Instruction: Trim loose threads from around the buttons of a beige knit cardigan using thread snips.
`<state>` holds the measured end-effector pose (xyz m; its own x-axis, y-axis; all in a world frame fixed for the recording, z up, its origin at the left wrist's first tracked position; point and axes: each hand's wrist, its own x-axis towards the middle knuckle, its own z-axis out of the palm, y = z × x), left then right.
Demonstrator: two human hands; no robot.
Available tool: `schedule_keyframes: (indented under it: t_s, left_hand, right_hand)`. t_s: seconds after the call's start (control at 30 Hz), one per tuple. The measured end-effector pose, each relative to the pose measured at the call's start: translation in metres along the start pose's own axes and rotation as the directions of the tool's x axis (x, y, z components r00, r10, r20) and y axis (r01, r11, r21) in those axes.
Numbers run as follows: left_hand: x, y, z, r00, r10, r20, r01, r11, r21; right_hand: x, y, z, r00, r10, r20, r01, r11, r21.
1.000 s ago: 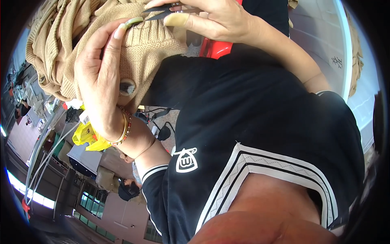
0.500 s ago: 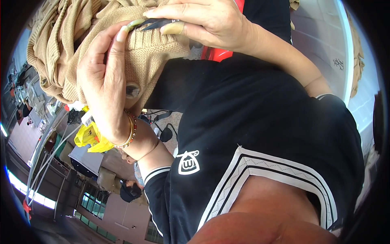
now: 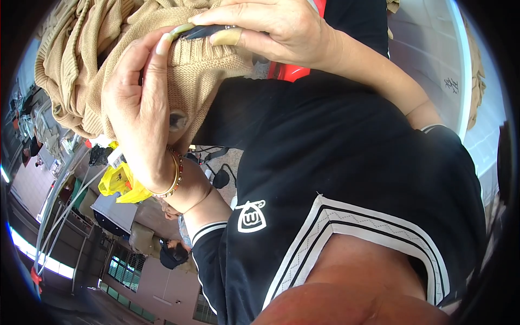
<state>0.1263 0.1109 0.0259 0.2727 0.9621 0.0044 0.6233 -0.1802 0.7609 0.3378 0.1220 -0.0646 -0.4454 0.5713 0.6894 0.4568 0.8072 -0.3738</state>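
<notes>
A tan knitted garment (image 3: 208,62) lies bunched over my lap, its ribbed edge raised between my hands. My left hand (image 3: 132,103) is closed in a pinch on that ribbed edge, thumb in front. A greenish covering (image 3: 181,30) shows at the fingertip beside this thumb. From the right, my right hand (image 3: 284,27) is closed around small black thread snips (image 3: 203,32), their blades lying along the ribbed edge by my left fingertips. A tan wrap covers the right thumb's tip. The fingers hide much of the snips and the exact spot at the blades.
A red object (image 3: 290,70) is partly visible beyond my right forearm. A large pale translucent bin (image 3: 428,54) stands at the right, tan knitwear outside its rim. Left of my left forearm are a yellow plastic bag (image 3: 116,181) and metal rails. A person in a dark cap (image 3: 173,254) is farther off.
The snips' blades, spread apart before, now appear closer together and lie nearer the ribbed edge. My right thumb has shifted slightly left; the left hand keeps its pinch.
</notes>
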Motion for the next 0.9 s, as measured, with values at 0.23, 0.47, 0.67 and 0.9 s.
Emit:
schedule_keyframes:
  t_s: [0.23, 0.47, 0.67, 0.9]
  left_hand:
    - [0.0, -0.001, -0.001, 1.0, 0.0, 0.007, 0.0, 1.0, -0.028]
    - [-0.001, -0.006, -0.001, 0.999, 0.004, -0.036, -0.004, 1.0, -0.001]
    - [0.001, -0.006, -0.001, 0.999, 0.051, -0.016, -0.05, 0.996, 0.08]
    - [0.007, -0.009, -0.004, 0.997, 0.072, -0.034, -0.071, 0.996, 0.05]
  right_hand:
    - [-0.003, -0.001, 0.005, 0.955, 0.179, -0.236, -0.036, 0.862, 0.506]
    - [0.002, -0.001, 0.001, 0.999, 0.042, -0.026, -0.038, 0.988, 0.149]
    - [0.005, -0.003, -0.002, 0.998, 0.067, 0.017, -0.068, 0.989, 0.13]
    - [0.0, 0.003, 0.01, 0.96, 0.26, -0.104, -0.139, 0.765, 0.629]
